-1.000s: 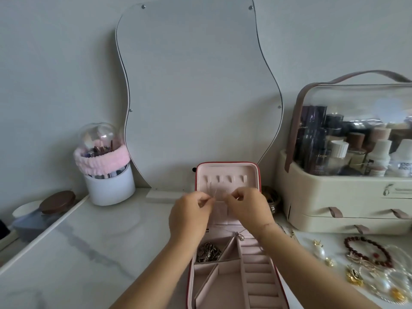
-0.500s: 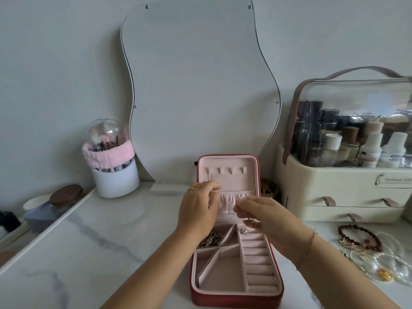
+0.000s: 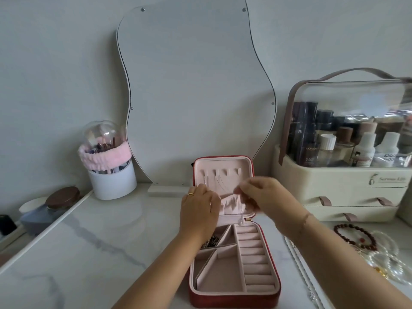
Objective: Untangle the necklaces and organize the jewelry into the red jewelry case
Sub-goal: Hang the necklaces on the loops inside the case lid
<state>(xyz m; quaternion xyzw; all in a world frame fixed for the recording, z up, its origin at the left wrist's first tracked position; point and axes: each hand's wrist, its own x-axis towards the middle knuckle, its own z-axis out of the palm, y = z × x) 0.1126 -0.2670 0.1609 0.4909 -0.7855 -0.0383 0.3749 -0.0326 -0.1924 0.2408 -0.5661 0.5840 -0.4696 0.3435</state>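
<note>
The red jewelry case point(image 3: 234, 299) lies open on the marble table, its pink lid point(image 3: 223, 166) standing upright. Two thin necklaces point(image 3: 217, 181) hang from the lid's hooks. My left hand point(image 3: 198, 210), with a gold ring, grips the left edge of the lid's pink elastic pocket point(image 3: 231, 204). My right hand point(image 3: 263, 197) pinches a thin necklace at the pocket's right edge; its pendant point(image 3: 242, 221) dangles just above the tray. Dark jewelry point(image 3: 210, 243) lies in the tray's upper-left compartment, partly hidden by my left wrist.
A red bead bracelet point(image 3: 354, 236), clear and pearl bracelets point(image 3: 385, 259) and a loose chain point(image 3: 298, 262) lie right of the case. A cream cosmetics organizer point(image 3: 345, 188) stands behind them. A wavy mirror point(image 3: 194, 85), a brush holder point(image 3: 112, 179) and a brown-lidded jar point(image 3: 62, 197) sit at the back left.
Both hands dropped from the lid's hooks to the elastic pocket. The right hand brought the dangling necklace up to the pocket's edge, and the pocket now bulges outward.
</note>
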